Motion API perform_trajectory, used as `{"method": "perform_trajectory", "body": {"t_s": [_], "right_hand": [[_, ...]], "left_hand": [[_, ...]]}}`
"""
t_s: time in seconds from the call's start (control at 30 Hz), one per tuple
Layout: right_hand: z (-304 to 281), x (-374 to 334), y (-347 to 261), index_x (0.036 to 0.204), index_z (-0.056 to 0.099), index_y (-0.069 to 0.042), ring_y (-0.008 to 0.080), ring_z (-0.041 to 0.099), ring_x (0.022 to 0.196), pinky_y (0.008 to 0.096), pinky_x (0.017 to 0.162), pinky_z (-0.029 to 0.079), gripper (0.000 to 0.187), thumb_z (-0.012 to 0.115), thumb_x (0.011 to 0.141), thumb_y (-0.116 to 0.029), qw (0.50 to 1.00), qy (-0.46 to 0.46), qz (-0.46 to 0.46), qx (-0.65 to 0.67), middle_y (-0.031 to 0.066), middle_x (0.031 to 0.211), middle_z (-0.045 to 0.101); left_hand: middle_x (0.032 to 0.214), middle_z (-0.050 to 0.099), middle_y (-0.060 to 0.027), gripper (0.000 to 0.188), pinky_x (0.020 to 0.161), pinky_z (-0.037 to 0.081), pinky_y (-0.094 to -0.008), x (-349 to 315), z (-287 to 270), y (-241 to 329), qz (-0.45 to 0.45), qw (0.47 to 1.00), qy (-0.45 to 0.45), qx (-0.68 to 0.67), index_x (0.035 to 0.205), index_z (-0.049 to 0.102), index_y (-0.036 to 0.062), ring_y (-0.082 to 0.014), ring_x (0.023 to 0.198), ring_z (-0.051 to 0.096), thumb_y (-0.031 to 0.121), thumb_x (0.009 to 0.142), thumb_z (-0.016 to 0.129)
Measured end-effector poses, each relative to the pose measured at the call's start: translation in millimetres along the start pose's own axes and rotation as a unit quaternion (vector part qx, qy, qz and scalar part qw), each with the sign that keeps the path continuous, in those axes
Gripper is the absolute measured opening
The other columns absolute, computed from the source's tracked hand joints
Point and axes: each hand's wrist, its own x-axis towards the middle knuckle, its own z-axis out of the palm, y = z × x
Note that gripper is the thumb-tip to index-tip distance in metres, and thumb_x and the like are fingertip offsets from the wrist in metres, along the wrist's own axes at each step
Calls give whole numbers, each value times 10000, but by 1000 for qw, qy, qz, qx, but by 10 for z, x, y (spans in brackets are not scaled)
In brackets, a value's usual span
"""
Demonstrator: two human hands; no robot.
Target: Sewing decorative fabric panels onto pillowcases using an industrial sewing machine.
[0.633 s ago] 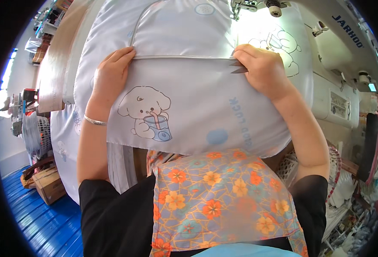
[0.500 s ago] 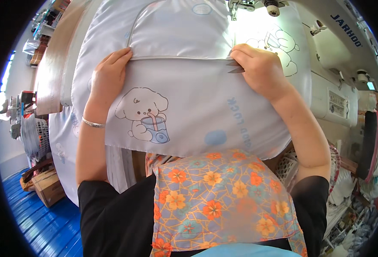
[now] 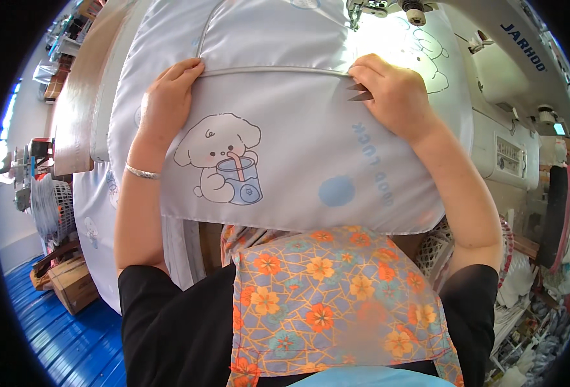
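A large white satiny fabric (image 3: 285, 135), printed with a cartoon puppy hugging a blue cup, lies across the sewing table in front of me. A raised piped seam (image 3: 272, 69) runs across it from left to right. My left hand (image 3: 169, 100) pinches the left end of this seam between thumb and fingers. At the seam's right end, my right hand (image 3: 394, 93) grips the cloth and also has thread snips (image 3: 361, 93) tucked in the palm, their dark pointed blades sticking out to the left. The snips' handle is hidden by the fingers.
Beyond my right hand, the sewing machine's needle and presser foot area (image 3: 354, 16) glows under a bright lamp. The machine's pale arm (image 3: 510, 58) fills the far right. A cardboard box (image 3: 72, 284) and a white basket (image 3: 62, 206) stand at the left, above a blue floor (image 3: 72, 348).
Both hands have moved slightly away from me, taking the piped seam farther toward the machine. The puppy print has shifted up and a little right. The snips stay in my right hand.
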Motion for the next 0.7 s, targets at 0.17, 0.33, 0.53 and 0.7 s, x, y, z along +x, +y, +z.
{"method": "perform_trajectory", "body": {"t_s": [0.17,0.33,0.53,0.7], "right_hand": [[24,-3,11,895,639,-65,200,651,690,297,597,527,219,692,703,24,1000,19,8,15,2,942,656],[6,33,31,960,662,-69,213,666,750,290,635,547,248,686,724,7,999,15,35,28,-5,1004,676],[45,156,159,1019,667,-88,232,672,802,318,681,555,270,673,756,-26,999,3,40,1,-27,1076,677],[91,207,292,1043,664,-124,231,664,759,326,656,540,305,673,756,-23,997,-12,79,-8,-54,1100,649]], "left_hand": [[1195,646,-71,331,887,517,-353,5,6,18,-4,1000,2,17,1135,661,46,-278,1043,627,-52,839,548],[1176,654,-23,338,862,538,-344,79,42,-52,5,999,15,36,1114,682,91,-239,1044,629,-32,827,550],[1172,655,-25,318,866,531,-347,260,133,-182,11,999,21,43,1103,682,88,-241,1047,623,-16,839,539],[1162,656,-20,313,870,528,-350,411,216,-263,29,998,33,36,1098,681,87,-244,1046,621,-9,841,531]]}}
